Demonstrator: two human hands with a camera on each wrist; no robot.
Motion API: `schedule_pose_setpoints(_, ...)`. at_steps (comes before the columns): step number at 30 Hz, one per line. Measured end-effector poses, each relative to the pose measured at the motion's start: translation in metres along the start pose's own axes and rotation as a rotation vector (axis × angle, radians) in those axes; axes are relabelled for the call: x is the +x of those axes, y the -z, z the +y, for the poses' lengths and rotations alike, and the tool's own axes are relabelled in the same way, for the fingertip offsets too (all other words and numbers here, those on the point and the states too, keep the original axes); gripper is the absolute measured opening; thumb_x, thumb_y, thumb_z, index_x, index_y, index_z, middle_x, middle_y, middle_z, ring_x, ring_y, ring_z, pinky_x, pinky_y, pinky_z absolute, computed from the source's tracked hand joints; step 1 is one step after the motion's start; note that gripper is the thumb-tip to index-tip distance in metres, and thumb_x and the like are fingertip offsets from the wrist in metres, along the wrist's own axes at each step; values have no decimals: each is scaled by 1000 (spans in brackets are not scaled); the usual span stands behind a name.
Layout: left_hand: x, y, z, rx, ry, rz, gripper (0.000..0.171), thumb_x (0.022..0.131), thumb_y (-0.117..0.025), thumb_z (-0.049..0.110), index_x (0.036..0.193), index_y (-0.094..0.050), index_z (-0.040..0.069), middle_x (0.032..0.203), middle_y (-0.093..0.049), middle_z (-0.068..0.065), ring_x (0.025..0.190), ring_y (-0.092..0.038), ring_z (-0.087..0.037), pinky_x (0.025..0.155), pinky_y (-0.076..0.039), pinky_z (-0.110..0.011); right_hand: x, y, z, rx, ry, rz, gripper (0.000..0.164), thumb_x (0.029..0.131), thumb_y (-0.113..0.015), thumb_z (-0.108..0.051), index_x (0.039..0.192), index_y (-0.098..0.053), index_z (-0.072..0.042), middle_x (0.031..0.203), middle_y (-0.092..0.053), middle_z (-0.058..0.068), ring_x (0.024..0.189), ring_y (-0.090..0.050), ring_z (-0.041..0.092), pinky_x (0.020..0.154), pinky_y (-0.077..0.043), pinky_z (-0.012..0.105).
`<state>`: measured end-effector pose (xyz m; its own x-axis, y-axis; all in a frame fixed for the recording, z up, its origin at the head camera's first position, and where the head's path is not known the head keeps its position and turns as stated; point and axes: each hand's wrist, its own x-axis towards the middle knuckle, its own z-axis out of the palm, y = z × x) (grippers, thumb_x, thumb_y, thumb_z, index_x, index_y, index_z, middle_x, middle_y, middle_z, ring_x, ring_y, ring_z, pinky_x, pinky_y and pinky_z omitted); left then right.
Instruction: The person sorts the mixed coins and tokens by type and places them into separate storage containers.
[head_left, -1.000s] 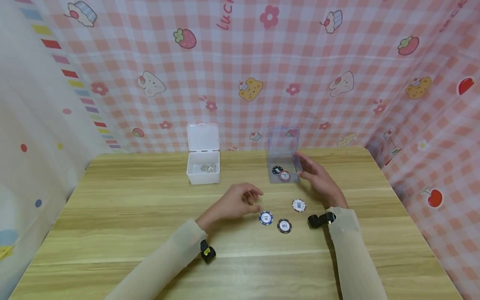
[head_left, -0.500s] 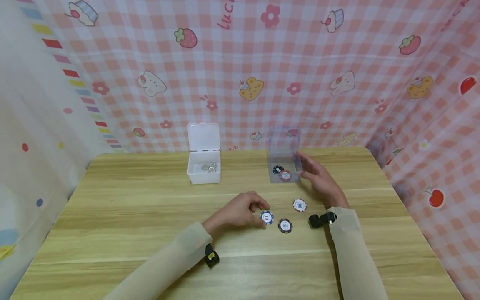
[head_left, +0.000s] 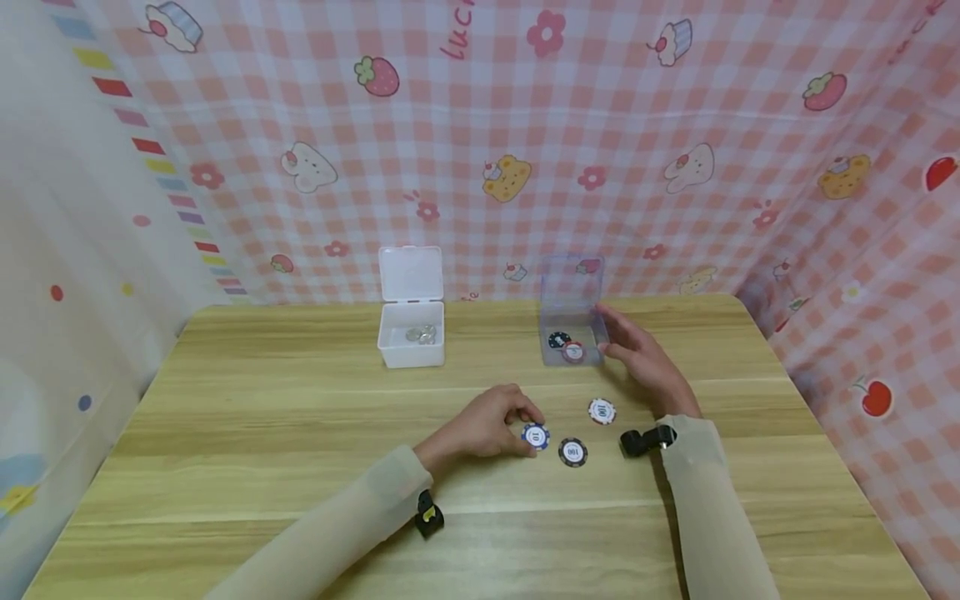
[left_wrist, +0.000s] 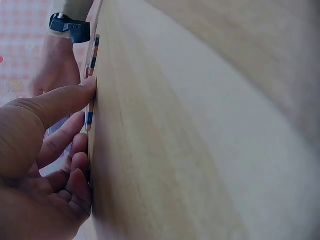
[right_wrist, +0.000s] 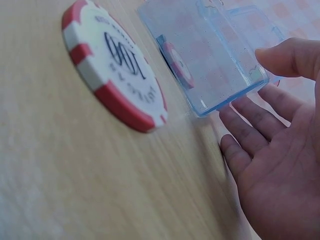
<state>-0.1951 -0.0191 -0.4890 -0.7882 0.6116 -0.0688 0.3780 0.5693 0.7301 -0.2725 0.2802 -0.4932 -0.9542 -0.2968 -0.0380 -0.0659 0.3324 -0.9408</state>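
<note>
In the head view, my left hand (head_left: 487,425) pinches a blue-and-white poker chip (head_left: 536,437) marked 10 by its edges, with thumb and index finger. From the left wrist, that blue chip (left_wrist: 89,120) shows edge-on, low at the tabletop. A black-rimmed 100 chip (head_left: 573,452) lies just right of it, and a red-and-white 100 chip (head_left: 602,411) farther back. My right hand (head_left: 645,358) rests against the right side of a clear lidded box (head_left: 551,358), fingers extended. Inside that box lie a black chip (head_left: 558,340) and a red chip (head_left: 573,352).
A white box (head_left: 411,357) with its lid raised stands back left, holding several silvery coin-like pieces (head_left: 426,335). Both boxes stand near the rear edge of the wooden table (head_left: 300,400), before a pink checked cloth (head_left: 450,150).
My left hand has moved right and toward me, bringing thumb and index finger onto the blue chip's edges. The right hand stays at the clear box.
</note>
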Motion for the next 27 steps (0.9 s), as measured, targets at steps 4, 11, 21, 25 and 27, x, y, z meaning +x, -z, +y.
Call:
schedule_pose_setpoints(4, 0, 0, 1, 16, -1, 4, 38, 73, -94, 22, 108, -78, 18, 96, -65, 3, 84, -51, -13, 73, -40, -21, 0, 0, 0, -3, 18, -3, 68, 104, -53, -6, 164, -25, -19, 172, -19, 5, 160, -16, 31, 130, -15, 54)
schedule_pose_setpoints(11, 0, 1, 2, 43, -6, -14, 36, 74, -93, 24, 107, -78, 19, 94, -65, 5, 87, -50, -11, 74, -40, -21, 1, 0, 0, 11, -2, -4, 68, 104, -52, -6, 165, -24, -19, 173, -18, 4, 160, -16, 30, 130, -15, 53)
schedule_pose_setpoints(21, 0, 2, 3, 63, -15, -28, 34, 75, -93, 26, 105, -78, 18, 94, -65, 5, 87, -52, -11, 75, -42, -20, 1, 0, 1, 30, -9, -8, 68, 104, -52, -6, 165, -23, -20, 173, -19, 3, 160, -16, 30, 130, -14, 53)
schedule_pose_setpoints(25, 0, 2, 2, 62, -12, -31, 34, 75, -93, 26, 104, -78, 18, 93, -64, 6, 85, -52, -11, 74, -42, -19, 0, 0, 1, 14, 8, -10, 68, 104, -52, -7, 165, -23, -19, 173, -18, 4, 159, -18, 32, 130, -15, 53)
schedule_pose_setpoints(27, 0, 2, 2, 57, -9, -31, 33, 75, -93, 25, 104, -78, 18, 93, -64, 6, 84, -52, -10, 73, -41, -19, 0, 0, 1, 5, 16, -13, 69, 104, -52, -6, 165, -22, -19, 173, -18, 6, 159, -17, 33, 130, -15, 54)
